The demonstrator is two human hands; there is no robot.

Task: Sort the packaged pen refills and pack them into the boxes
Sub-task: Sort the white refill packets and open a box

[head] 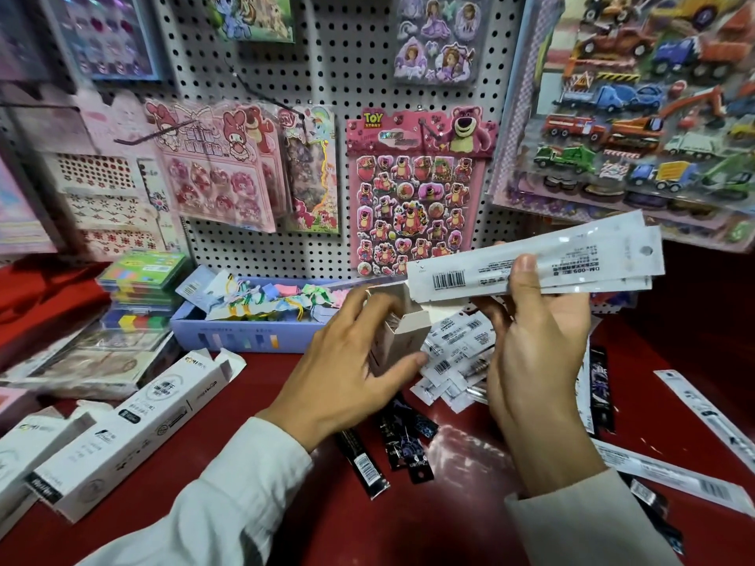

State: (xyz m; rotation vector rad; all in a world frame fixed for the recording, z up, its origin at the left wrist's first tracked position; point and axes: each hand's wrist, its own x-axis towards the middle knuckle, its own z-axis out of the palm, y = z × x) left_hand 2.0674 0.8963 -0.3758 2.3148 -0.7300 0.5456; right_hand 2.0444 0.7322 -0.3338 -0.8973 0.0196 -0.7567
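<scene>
My right hand [535, 353] holds a bundle of white packaged pen refills [572, 255] up above the red counter, thumb pressed across them, barcodes facing me. My left hand [347, 361] grips a small open white box [402, 332] standing upright, its top flap raised just under the left end of the bundle. More white refill packets [453, 361] lie in a heap behind the box. Black refill packets [404, 443] lie flat on the counter below my hands.
Two long white boxes [135, 426] with open flaps lie at the left. A lilac tray [245, 332] of hair clips stands at the back. Loose white packets [702, 414] lie at the right. Sticker sheets hang on the pegboard [335, 75] behind.
</scene>
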